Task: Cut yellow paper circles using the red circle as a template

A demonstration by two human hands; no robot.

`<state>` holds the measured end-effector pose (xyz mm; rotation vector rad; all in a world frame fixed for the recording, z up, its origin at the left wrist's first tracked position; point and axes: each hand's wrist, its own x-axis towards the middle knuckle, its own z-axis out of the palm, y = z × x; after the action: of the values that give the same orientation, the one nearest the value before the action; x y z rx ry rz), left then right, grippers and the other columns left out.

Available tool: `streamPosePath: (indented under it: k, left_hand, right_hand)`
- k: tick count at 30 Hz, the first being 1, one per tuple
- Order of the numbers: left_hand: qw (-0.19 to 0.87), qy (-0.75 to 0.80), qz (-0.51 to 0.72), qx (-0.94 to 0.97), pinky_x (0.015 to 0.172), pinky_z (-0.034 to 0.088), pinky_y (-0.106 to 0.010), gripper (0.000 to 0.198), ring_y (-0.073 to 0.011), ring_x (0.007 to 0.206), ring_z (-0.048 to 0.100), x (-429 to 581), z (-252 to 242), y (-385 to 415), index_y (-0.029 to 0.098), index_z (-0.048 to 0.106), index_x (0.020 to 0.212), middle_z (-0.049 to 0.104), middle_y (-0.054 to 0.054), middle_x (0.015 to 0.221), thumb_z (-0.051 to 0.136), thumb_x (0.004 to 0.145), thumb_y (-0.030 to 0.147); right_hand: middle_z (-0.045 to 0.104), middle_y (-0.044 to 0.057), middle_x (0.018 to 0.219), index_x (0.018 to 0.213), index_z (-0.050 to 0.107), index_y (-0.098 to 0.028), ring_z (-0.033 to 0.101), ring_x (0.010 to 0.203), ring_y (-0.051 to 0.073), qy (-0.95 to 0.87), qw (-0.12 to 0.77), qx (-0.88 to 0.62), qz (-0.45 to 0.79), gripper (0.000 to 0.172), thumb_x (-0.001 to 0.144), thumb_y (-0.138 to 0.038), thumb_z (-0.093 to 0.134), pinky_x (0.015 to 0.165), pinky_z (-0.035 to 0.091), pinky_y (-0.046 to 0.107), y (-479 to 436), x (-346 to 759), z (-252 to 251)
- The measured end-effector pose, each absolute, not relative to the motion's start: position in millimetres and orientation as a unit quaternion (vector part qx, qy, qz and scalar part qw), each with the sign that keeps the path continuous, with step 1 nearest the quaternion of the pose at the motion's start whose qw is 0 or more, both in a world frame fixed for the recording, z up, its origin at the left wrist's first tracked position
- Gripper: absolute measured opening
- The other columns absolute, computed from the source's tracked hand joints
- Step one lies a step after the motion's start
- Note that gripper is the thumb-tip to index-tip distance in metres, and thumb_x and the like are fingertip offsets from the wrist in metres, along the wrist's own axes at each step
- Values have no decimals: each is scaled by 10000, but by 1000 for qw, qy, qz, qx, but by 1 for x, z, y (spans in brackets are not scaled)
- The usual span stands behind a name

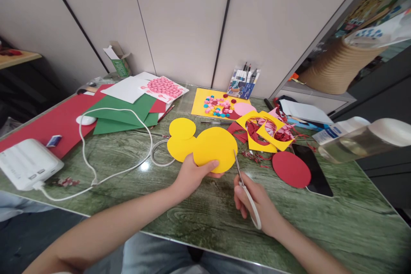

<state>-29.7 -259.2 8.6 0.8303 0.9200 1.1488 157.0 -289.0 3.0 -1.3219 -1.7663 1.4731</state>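
Observation:
My left hand (195, 173) pinches a large yellow paper circle (215, 147) at its lower edge, thumb on top and fingers underneath. In my right hand (253, 199) are scissors (242, 182) with white handles, their blades at the circle's right edge. Two smaller yellow circles (182, 129) lie to the left; the lower one is partly covered by the large circle. A red paper circle (291, 169) rests partly over a black phone (316, 171) on the right. Yellow paper offcuts (257, 143) and red and pink scraps are heaped beyond the scissors.
A green marbled table (128, 205) carries a white power bank (28, 165) with a looped cable, green sheets (122, 113), red sheets (64, 126) and coloured pompoms (218, 107) on yellow paper. Near the right edge are a clear bottle (362, 141) and a pen pack (242, 83) at the back.

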Motion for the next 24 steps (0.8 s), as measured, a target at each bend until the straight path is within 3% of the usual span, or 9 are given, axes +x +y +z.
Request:
streamPosePath:
  k: [6,24]
  left_hand:
    - [663,422,487,380,583,571,-283,291,-163,650,657,-28,11,-261,141,614,959,692,-45,859,686,693,237]
    - [666,412,494,377,603,567,-280,345,-175,719,660,-30,9,-261,125,600,1010,675,-91,1008,668,714,289]
  right_hand:
    - [503,-59,546,792,394,-209,462,389,80,-648,250,-481,535,274,897,-460,366,383,333,185,-290,158,2]
    - [520,-77,507,789,387,-213,442,334,67,-617,244,-495,561,213,877,-403,423,341,301,159,-286,157,-3]
